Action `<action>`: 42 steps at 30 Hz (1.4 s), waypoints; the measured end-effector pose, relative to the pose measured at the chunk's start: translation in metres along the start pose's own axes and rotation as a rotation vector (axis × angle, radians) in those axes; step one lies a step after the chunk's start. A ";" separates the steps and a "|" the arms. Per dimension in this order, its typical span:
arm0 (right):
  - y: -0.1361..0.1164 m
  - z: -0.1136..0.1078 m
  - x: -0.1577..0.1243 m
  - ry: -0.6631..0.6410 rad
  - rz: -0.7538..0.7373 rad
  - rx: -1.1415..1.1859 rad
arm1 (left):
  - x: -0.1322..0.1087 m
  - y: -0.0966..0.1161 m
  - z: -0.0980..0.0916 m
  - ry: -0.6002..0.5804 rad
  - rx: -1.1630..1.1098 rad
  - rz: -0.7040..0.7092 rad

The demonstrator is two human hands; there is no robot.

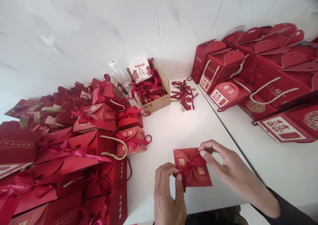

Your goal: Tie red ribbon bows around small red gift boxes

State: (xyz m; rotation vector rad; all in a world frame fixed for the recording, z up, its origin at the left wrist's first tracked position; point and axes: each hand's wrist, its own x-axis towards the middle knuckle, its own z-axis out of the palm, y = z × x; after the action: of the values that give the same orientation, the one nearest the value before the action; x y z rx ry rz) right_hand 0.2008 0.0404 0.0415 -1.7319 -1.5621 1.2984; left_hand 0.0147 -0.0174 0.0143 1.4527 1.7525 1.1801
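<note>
A red gift box (205,180) with pale lettering and rounded overlapping top flaps sits near the front of the white table. Across its top runs a dark red ribbon (192,165), gathered at the middle in what looks like a bow. My left hand (170,192) pinches one side of the ribbon at the box's left edge; a ribbon tail hangs below those fingers. At the upper right corner of the box, my right hand (222,160) holds the ribbon's other side between thumb and fingertips. Fingers partly hide the ribbon's ends.
Ribbon-tied red boxes (91,152) crowd the left side. A cardboard box (159,100) of red ribbons stands by the wall, beside a plastic bottle (119,72). Loose ribbon pieces (184,94) lie right of it. Red boxes with rope handles (275,82) line the right, past a table seam.
</note>
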 end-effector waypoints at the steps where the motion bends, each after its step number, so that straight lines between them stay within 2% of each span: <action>1: 0.000 0.001 0.000 0.008 -0.001 -0.002 | 0.000 0.000 0.000 0.010 0.000 -0.017; 5: 0.003 0.002 0.001 0.030 -0.008 0.002 | 0.000 0.001 0.001 0.055 0.015 -0.084; 9: 0.007 0.003 0.001 0.029 0.012 0.021 | 0.000 0.001 0.003 0.051 -0.033 -0.099; 13: 0.008 0.002 0.000 0.017 0.046 0.047 | 0.002 0.000 0.004 0.026 -0.168 -0.297; 15: 0.007 0.001 0.000 0.015 0.033 0.049 | 0.004 0.001 0.003 0.011 -0.231 -0.352; 21: 0.006 -0.001 0.004 0.021 -0.016 0.029 | 0.011 0.012 -0.001 -0.069 -0.198 -0.318; 28: 0.008 0.003 0.004 -0.005 0.040 0.046 | 0.009 0.007 0.003 -0.037 -0.382 -0.463; 35: 0.007 0.002 0.006 0.007 -0.011 -0.016 | 0.015 0.018 0.001 -0.012 -0.300 -0.344; 42: 0.011 0.006 0.009 0.019 -0.029 0.010 | 0.018 0.016 0.002 -0.012 -0.320 -0.386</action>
State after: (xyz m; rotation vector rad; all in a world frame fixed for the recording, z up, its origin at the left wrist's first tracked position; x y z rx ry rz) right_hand 0.2000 0.0449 0.0265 -1.7039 -1.5623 1.2705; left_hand 0.0195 0.0007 0.0298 0.8864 1.6487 1.1703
